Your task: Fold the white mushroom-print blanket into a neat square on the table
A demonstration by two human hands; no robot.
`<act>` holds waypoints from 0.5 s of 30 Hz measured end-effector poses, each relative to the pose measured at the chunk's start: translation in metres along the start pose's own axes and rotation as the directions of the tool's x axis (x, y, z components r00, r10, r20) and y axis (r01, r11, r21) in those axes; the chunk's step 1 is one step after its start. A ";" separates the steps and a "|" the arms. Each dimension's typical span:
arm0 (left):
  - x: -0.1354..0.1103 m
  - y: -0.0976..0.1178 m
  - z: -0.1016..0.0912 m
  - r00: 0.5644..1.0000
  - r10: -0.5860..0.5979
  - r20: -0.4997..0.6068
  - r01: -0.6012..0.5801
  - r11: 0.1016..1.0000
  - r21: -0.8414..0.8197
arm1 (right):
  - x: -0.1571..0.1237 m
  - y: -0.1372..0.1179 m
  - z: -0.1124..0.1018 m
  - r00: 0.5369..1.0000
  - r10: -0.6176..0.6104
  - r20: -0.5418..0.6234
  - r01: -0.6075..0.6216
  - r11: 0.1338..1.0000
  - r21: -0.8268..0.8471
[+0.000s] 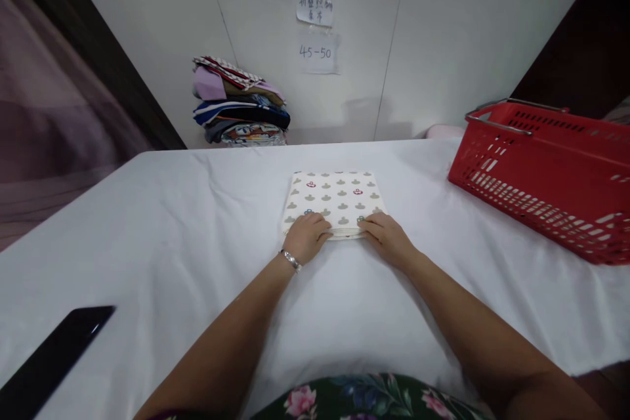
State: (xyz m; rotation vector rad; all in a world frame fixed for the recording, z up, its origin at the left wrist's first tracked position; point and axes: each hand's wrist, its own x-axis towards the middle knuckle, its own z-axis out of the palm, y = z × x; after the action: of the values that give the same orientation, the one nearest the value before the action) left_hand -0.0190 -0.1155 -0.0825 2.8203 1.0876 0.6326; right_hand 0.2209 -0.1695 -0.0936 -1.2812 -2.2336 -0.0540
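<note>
As I look on, the left hand and right hand pinch the near edge of the cloth, flat beneath and beyond the fingers, seemingly to keep its layers even; the basket stands well to their right, presumably for elbow room.

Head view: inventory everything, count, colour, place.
Cloth-covered table: 1, white, foreground
Folded printed cloth: 1, cream with beige motifs, table centre
Shopping basket: 1, red, right
Smartphone: 1, black, lower left
Panelled wall: 1, pale grey, background
Handwritten papers: 2, white, wall
Fabric stack: 1, multicoloured, beyond table, left of centre
Partly hidden object: 1, pink, left of basket
Drape: 1, pinkish, left edge
Dark surfaces: 2, blackish, flanking wall
Floral garment: 1, dark green, bottom edge
Bracelet: 1, silver, left wrist
Left hand: 1, bare, cloth's near-left edge
Right hand: 1, bare, cloth's near-right edge
</note>
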 end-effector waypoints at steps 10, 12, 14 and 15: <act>-0.002 -0.008 -0.009 0.999 -0.014 0.030 0.015 0.999 -0.041 | -0.003 0.003 -0.007 1.000 0.024 0.012 -0.025 0.985 0.172; -0.002 -0.010 -0.011 0.998 -0.018 0.054 0.020 0.999 -0.041 | -0.004 0.004 -0.007 1.000 0.015 0.019 -0.018 0.989 0.147; -0.003 -0.010 -0.013 0.997 -0.022 0.080 0.025 0.999 -0.035 | -0.005 0.004 -0.006 1.000 0.006 0.012 -0.007 0.994 0.112; -0.003 -0.010 -0.015 0.996 -0.026 0.091 0.029 0.999 -0.031 | -0.005 0.005 -0.005 1.000 0.000 0.002 0.000 0.995 0.098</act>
State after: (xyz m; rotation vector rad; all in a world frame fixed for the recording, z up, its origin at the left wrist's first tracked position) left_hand -0.0330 -0.1108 -0.0720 2.7723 1.0886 0.5098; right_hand 0.2292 -0.1724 -0.0926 -1.2294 -2.2094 0.0559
